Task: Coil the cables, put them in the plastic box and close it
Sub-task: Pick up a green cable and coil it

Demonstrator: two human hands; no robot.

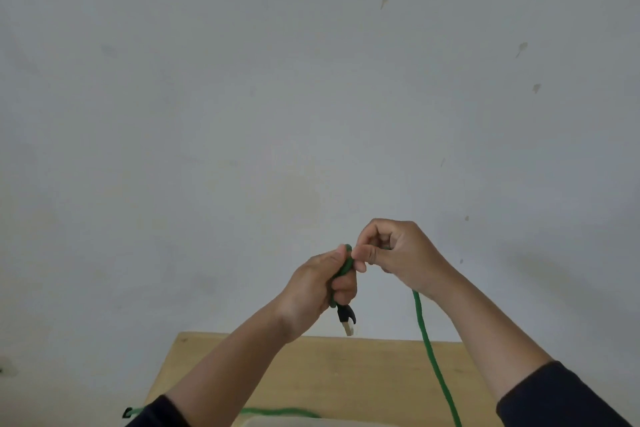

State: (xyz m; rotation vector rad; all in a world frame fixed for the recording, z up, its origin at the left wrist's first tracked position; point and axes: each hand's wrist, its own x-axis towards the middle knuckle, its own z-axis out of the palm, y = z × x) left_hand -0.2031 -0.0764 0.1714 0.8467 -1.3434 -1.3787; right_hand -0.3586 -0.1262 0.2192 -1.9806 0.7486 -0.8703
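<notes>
Hands raised in front of a plain grey wall (242,80), both working one green cable (433,357). The left hand (318,284) has its fingers curled round a short stretch of the cable, and a black and pale plug (347,319) hangs just below that fist. The right hand (398,253) sits just beside the left, its thumb and fingertips pinching the cable near the top of the left fist. From under the right wrist the cable drops down across a wooden table (346,374) and out of the bottom edge. Another stretch of green cable lies along the table's near edge. Both forearms are bare, with dark sleeves (561,399) at the bottom corners. No box is in view.
</notes>
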